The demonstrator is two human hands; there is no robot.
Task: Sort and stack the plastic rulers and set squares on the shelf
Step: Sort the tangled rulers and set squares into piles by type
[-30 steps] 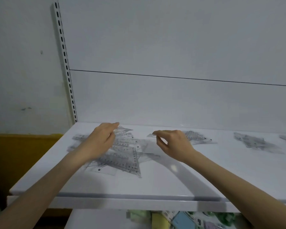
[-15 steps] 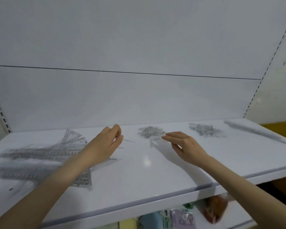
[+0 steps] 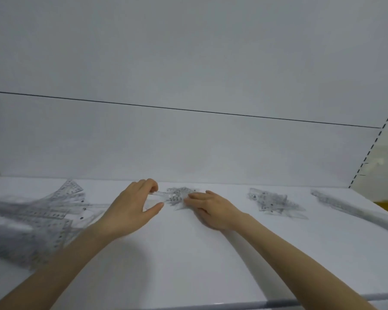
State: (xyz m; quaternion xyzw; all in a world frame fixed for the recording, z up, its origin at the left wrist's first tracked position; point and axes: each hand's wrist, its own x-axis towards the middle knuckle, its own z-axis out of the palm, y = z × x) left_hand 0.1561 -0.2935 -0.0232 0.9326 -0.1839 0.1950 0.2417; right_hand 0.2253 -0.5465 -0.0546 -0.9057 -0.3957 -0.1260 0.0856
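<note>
On the white shelf [image 3: 188,253] lie clear plastic rulers and set squares in separate heaps. A small heap of set squares [image 3: 177,196] sits at the middle back. My left hand [image 3: 132,209] pinches a clear piece at that heap's left edge between curled fingers and thumb. My right hand [image 3: 211,209] rests flat on the shelf, fingertips touching the heap's right side. A big loose pile of rulers and set squares [image 3: 38,218] covers the left of the shelf.
Another small heap of set squares [image 3: 273,202] lies to the right of my right hand. Long rulers [image 3: 354,209] lie at the far right. The white back panel [image 3: 188,148] rises behind; a slotted upright [image 3: 372,148] stands at the right.
The view has settled on the middle of the shelf. Both hands moved forward to the small middle heap; my left hand now pinches a piece there and my right hand touches it.
</note>
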